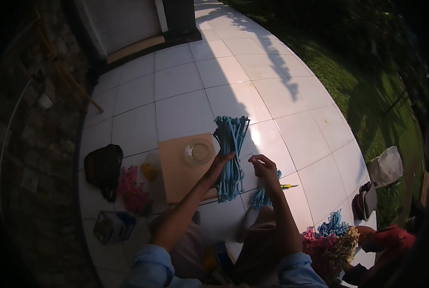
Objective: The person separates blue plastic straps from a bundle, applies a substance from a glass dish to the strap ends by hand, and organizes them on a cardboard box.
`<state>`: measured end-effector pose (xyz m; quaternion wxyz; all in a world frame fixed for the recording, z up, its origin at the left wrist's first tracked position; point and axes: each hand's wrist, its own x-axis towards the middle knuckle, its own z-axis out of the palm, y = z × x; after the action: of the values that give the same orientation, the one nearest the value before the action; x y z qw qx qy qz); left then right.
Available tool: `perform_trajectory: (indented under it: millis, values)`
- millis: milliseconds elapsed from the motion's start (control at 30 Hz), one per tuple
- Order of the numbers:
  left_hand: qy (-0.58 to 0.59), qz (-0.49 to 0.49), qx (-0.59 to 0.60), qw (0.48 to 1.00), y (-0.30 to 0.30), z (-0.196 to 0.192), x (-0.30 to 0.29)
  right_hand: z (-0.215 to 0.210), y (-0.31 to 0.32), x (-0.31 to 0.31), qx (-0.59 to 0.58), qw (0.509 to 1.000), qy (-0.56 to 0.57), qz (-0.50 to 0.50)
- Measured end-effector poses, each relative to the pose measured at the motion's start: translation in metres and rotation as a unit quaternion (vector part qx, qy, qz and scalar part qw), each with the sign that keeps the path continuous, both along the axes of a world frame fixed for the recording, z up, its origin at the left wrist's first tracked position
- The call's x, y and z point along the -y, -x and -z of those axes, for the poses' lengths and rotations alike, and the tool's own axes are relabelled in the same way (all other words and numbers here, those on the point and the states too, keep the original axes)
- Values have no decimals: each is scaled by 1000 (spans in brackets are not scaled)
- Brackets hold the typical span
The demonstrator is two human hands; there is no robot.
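Note:
My left hand (219, 168) is wrapped round the middle of a thick bundle of blue stalks (232, 137) with small knobbed ends. The bundle stands nearly upright in the picture, over the right edge of a tan board (176, 180). Just to its right, my right hand (265, 168) is closed in a pinch. A fine wire or thread (247, 156) seems to run from its fingertips toward the bundle; it is too thin to make out fully. Below the right hand lies a second blue bundle (261, 198), partly hidden by my forearm.
A clear glass bowl (199, 150) sits on the board. Left of it are a black bag (103, 165), a pink bundle (132, 187) and a tin (113, 225). A yellow screwdriver (288, 186) lies at right. Nearby, another person's arm (389, 240) reaches toward coloured bundles (327, 245).

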<state>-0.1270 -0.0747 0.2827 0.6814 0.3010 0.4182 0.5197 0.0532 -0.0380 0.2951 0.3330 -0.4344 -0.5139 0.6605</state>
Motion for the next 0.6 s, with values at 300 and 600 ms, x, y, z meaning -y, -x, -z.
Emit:
perform_trajectory:
  millis: [300, 600]
  values:
    - [-27, -26, -29, 999, 33, -7, 18, -26, 7, -7, -356, 916, 74, 171]
    - [-86, -84, -121, 985, 69, 3, 28, 37, -34, -59, -402, 829, -48, 386]
